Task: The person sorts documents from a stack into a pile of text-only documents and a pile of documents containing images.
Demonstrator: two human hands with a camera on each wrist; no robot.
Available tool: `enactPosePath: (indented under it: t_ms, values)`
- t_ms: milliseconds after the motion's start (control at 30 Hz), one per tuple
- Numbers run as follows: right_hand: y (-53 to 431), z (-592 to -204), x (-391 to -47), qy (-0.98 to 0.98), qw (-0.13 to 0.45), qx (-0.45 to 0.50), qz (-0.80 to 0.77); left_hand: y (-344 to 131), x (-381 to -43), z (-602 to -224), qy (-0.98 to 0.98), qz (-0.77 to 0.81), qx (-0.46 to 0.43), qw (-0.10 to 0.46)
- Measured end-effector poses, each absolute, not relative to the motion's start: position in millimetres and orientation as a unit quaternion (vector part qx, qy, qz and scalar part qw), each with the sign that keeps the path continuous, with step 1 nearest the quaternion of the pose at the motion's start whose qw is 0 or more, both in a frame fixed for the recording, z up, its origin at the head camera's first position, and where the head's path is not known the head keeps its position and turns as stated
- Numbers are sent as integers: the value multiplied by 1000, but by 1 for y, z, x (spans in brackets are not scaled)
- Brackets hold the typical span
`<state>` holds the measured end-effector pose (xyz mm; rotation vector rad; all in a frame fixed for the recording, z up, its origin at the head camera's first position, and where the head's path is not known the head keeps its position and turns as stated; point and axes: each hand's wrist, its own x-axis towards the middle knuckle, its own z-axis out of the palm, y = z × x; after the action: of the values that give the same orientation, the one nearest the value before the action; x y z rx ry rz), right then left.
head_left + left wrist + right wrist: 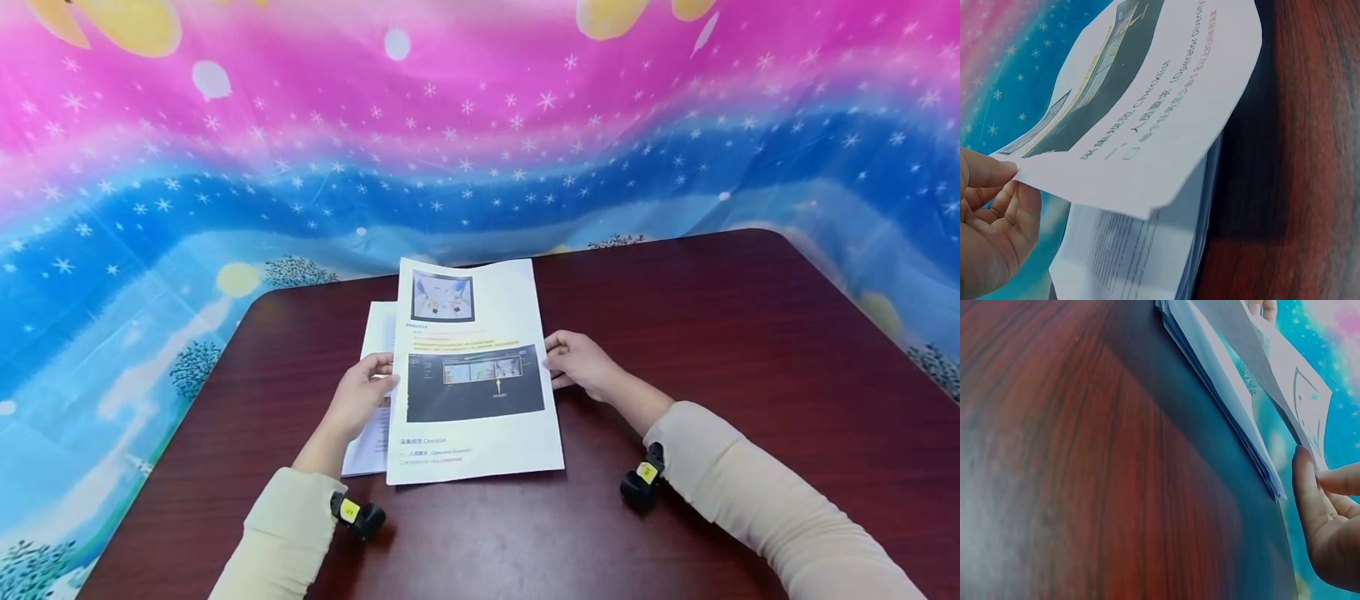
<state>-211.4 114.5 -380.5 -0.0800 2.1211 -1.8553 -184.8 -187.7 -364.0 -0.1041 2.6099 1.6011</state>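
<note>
Between both hands a printed sheet of paper is held up, with two pictures and lines of text on it. My left hand pinches its left edge between thumb and fingers, as the left wrist view shows at the sheet's corner side. My right hand pinches the right edge, thumb on one face and fingers on the other. Beneath and to the left lies a stack of printed papers, several sheets thick; the held sheet hides most of it in the head view. A gap shows between sheet and stack.
Everything is over a dark red-brown wooden table. A pink and blue patterned cloth hangs behind its far edge. Small black wrist cameras sit on the left cuff and the right cuff.
</note>
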Motion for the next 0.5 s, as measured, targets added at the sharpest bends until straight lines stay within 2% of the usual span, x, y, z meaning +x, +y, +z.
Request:
enactPosePath:
  t_ms: [500]
  values:
    - [137,-379,-210,757,151,-12,-636,-164,-193,-366,837,544,-21,52]
